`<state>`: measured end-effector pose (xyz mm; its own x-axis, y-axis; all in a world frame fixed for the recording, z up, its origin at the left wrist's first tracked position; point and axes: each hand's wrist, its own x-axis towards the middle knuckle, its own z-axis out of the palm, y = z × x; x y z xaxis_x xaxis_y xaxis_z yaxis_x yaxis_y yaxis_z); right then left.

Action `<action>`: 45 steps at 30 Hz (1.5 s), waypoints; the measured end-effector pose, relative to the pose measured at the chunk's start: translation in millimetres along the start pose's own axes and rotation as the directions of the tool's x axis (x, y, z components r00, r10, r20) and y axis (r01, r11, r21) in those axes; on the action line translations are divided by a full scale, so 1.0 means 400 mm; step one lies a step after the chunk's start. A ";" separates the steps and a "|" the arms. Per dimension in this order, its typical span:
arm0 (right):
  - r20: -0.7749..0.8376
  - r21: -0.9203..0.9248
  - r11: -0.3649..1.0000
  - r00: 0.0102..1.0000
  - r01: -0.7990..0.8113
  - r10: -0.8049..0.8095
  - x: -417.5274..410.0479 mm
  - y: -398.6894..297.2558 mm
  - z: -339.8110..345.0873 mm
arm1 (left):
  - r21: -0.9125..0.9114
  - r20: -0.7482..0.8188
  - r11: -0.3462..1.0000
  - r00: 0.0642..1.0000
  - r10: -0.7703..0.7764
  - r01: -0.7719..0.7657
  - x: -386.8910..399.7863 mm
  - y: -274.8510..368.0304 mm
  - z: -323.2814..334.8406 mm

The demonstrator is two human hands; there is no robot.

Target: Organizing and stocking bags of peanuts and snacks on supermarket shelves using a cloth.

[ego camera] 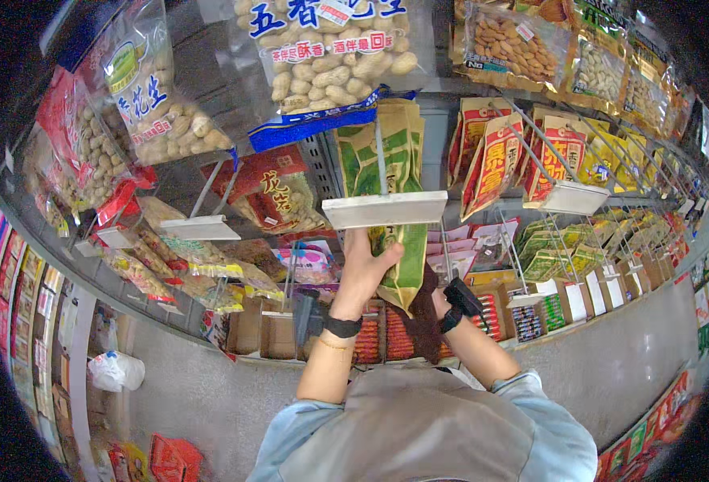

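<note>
My left hand (369, 265) grips the lower part of a green-and-tan snack packet (411, 259), with the thumb across its front. The packet hangs among similar ones on a metal peg hook (381, 156), whose white label holder (384, 209) covers part of it. Just to the right, my right hand (440, 301) is at a dark brown cloth (423, 328) that hangs down from it. Its fingers are mostly hidden behind the cloth and packet. A black device (464, 296) sits at the right wrist, and a black band (342, 326) circles the left wrist.
Large peanut bags (336, 66) hang close above on the left and centre. Red-and-tan packets (493, 156) hang on hooks to the right. Label holders (574, 197) jut outward. Below are cardboard boxes (279, 328) and red-wrapped goods (399, 337). A white plastic bag (116, 370) lies lower left.
</note>
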<state>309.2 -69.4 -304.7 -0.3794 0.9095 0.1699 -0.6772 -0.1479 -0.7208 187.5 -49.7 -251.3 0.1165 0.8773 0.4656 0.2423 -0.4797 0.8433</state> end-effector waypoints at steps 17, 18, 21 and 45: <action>-0.088 -0.554 0.768 0.895 0.322 -0.438 0.101 -0.059 0.011 | -0.542 0.182 0.797 0.963 -0.199 0.267 -0.011 -0.022 0.007; -0.062 -0.653 0.672 0.860 0.349 -0.506 0.089 -0.067 0.025 | -0.545 0.187 0.793 0.961 -0.202 0.273 -0.011 -0.031 0.017; 0.055 -0.883 0.316 0.744 0.348 -0.666 0.059 -0.115 0.076 | -0.583 0.199 0.759 0.957 -0.212 0.290 -0.019 -0.035 0.033; 0.004 -0.991 0.114 0.859 0.073 -0.511 -0.019 -0.070 -0.058 | 0.170 -0.213 0.984 0.973 0.092 -0.056 -0.005 -0.007 0.095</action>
<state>345.6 -63.1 -301.6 0.0174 0.8556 0.5173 0.5193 0.4344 -0.7359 223.2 -49.8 -264.8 -0.0696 0.8062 0.5875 0.3957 -0.5184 0.7581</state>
